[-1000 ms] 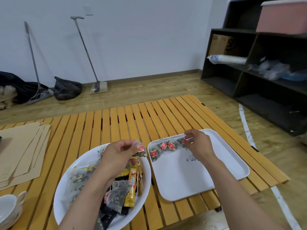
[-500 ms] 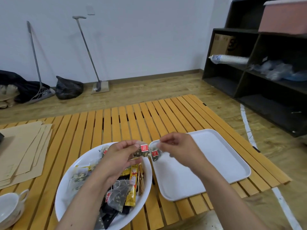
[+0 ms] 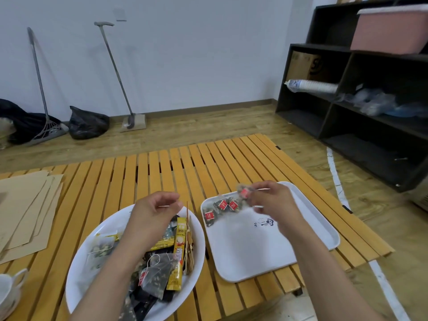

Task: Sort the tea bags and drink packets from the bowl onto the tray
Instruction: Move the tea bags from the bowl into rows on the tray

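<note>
Right of centre, the right hand point(image 3: 271, 200) pinches a blurred tea bag point(image 3: 243, 193) above the tray point(image 3: 324, 228); the left hand point(image 3: 154, 209), fingers curled and apparently empty, hides part of the bowl point(image 3: 78, 269).

The tea bag point(image 3: 243, 193) pinched in the right hand point(image 3: 271, 202) is sheer mesh with a glossy red paper tag. Below the grip, the tray point(image 3: 266, 256) is smooth, matt white plastic. Left of it, the bowl point(image 3: 78, 283) looks glossy white, holding shiny foil drink packets point(image 3: 178, 251). Both sit on a slatted table point(image 3: 162, 167) of smooth, varnished wood.
</note>
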Demonstrator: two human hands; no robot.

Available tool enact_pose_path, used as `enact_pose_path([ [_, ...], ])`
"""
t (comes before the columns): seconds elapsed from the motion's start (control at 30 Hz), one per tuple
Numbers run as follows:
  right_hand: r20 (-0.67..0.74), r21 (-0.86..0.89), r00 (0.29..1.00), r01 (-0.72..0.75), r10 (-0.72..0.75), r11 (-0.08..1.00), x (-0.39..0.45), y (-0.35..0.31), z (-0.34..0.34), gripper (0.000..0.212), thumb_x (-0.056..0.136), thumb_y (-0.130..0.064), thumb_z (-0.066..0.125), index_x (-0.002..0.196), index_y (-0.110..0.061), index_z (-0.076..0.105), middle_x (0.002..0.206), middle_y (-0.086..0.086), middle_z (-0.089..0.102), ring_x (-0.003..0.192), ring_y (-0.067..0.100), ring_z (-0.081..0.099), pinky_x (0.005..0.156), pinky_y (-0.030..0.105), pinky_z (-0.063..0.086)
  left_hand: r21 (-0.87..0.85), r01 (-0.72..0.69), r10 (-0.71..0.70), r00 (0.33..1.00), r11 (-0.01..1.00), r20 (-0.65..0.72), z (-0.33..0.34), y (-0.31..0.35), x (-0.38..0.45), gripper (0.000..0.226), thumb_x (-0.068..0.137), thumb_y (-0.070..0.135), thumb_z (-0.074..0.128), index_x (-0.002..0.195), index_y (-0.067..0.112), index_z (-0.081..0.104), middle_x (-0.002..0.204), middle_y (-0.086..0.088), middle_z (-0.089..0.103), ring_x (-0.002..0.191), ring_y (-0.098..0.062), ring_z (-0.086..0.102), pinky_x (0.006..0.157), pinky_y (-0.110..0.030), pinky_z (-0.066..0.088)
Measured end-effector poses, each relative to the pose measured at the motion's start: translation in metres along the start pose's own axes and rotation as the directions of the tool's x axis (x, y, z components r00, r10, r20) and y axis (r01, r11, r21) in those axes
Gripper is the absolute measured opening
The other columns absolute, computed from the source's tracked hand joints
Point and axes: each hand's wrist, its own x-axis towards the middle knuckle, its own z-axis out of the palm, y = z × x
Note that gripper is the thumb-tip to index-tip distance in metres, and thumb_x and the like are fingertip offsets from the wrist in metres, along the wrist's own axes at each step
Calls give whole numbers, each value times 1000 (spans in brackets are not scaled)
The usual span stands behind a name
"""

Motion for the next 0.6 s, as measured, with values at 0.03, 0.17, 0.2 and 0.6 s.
enact_pose_path([
  [0.03, -111, 5, 994, 17, -16, 1000, 8, 4, -12, 35, 73, -16, 89, 99, -3, 69, 85, 13, 75, 69, 19, 66, 65, 33, 51, 95, -41, 44, 999, 995, -31, -3, -4, 2, 13, 92, 22, 73, 102, 30, 71, 98, 18, 71, 92, -6, 68, 83, -31, 55],
  [0.17, -279, -72, 960, -23, 2, 997, 34, 26, -36, 28, 82, -27, 84, 96, -8, 69, 78, 11, 72, 66, 18, 64, 63, 34, 49, 450, -100, 160, 983, 887, -96, -14, -19, 4, 12, 91, 27, 73, 103, 31, 70, 88, 21, 68, 81, 3, 63, 72, -30, 53],
  [0.2, -264, -131, 964, -58, 21, 990, 39, 32, -38, 31, 81, -28, 85, 100, -10, 69, 75, 9, 72, 64, 17, 63, 61, 32, 47, 475, -99, 164, 981, 874, -99, -16, -22, 5, 13, 91, 28, 73, 103, 30, 70, 88, 20, 69, 80, 2, 63, 72, -31, 54],
  [0.6, -138, -598, 978, 44, -157, 800, 70, 57, -34, 39, 87, -6, 70, 122, -21, 69, 117, -1, 73, 97, 19, 69, 77, 33, 54, 563, 36, 53, 989, 826, -142, -56, -41, 11, 31, 84, 26, 81, 113, 21, 72, 97, 9, 65, 95, -17, 62, 75, -32, 46],
])
